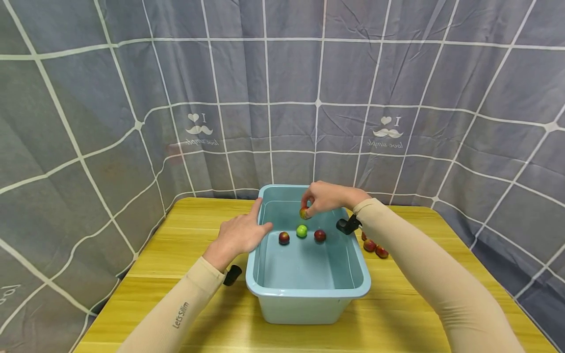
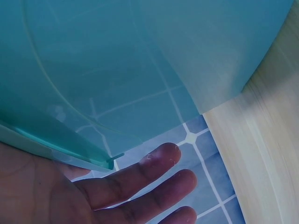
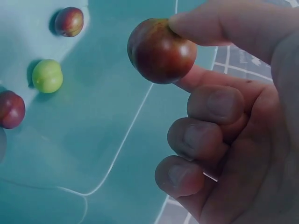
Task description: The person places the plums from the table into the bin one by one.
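Note:
A light blue plastic basin (image 1: pixel 309 292) stands on the table. My right hand (image 1: pixel 328 196) pinches a reddish plum (image 3: pixel 161 51) between thumb and index finger, above the far part of the basin, its other fingers curled below. On the basin floor lie a green plum (image 1: pixel 301 231) and two dark red plums, one to its left (image 1: pixel 284 238) and one to its right (image 1: pixel 320 236). My left hand (image 1: pixel 240 233) rests on the basin's left rim with fingers extended; in the left wrist view those fingers (image 2: pixel 154 163) look straight along the outer wall.
Several red plums (image 1: pixel 370 245) lie on the yellow wood-grain table (image 1: pixel 198 225) right of the basin, partly hidden by the right forearm. A grey curtain (image 1: pixel 291 73) with white grid lines hangs behind and on both sides of the table.

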Action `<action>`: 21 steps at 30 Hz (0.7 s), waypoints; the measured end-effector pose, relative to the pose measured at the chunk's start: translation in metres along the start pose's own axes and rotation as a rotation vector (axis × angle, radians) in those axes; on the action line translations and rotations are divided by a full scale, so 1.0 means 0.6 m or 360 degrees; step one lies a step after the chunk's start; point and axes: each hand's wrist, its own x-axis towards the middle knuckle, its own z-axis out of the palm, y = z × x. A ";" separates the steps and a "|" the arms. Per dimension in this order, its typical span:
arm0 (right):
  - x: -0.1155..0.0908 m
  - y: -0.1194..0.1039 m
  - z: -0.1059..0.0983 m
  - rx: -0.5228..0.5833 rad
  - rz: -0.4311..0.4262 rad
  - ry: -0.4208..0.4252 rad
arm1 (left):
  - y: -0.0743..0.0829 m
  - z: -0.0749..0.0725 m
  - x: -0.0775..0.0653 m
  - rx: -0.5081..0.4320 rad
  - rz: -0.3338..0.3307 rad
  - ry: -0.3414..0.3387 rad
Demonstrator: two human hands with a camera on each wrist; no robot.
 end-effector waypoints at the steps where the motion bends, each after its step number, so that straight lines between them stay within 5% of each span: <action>1: 0.001 0.001 0.001 0.0003 0.0004 -0.0005 | 0.000 0.000 0.000 0.0000 0.0000 0.0000; 12: -0.001 0.015 0.001 0.0023 -0.0012 0.0019 | -0.001 0.000 0.000 -0.0008 0.0008 0.0000; 21: -0.044 0.021 -0.008 0.0029 -0.0084 0.0136 | -0.001 0.000 0.000 0.0000 0.0015 0.0001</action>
